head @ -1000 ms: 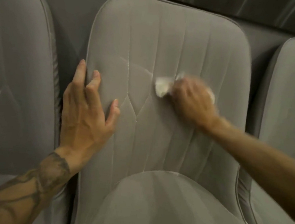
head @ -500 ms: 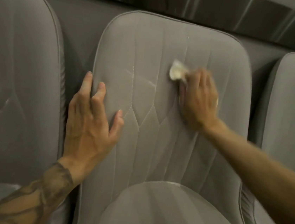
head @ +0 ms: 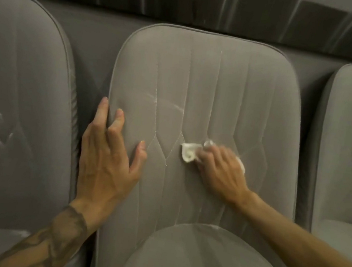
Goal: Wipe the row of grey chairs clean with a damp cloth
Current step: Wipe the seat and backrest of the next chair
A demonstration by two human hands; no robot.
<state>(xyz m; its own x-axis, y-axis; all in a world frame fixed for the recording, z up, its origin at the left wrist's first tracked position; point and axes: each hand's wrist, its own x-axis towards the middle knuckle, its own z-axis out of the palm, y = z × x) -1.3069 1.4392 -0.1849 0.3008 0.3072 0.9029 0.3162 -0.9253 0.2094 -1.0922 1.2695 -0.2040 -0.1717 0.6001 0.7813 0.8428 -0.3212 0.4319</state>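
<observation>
The right hand [head: 221, 169] is bunched round a small white crumpled cloth [head: 188, 152], fingers curled over it. It presses the cloth on the backrest of the middle grey fabric chair [head: 209, 82], at mid-height beside the diamond stitching. The hand is blurred. A tuft of cloth pokes out left of the knuckles.

The left hand [head: 106, 158] lies flat with straight, spread fingers and holds nothing. It sits on the backrest's piped left edge, with the outer finger at the rim by the dark gap to the left grey chair [head: 21, 93].

A bare strip of fabric lies between the hands. Above the cloth the panel runs open to the rounded top edge, crossed by pale streaks [head: 165, 103]. To the right there is more fabric, a narrow gap, then the right grey chair [head: 349, 142]. Below bulges the rounded seat cushion [head: 200, 257].
</observation>
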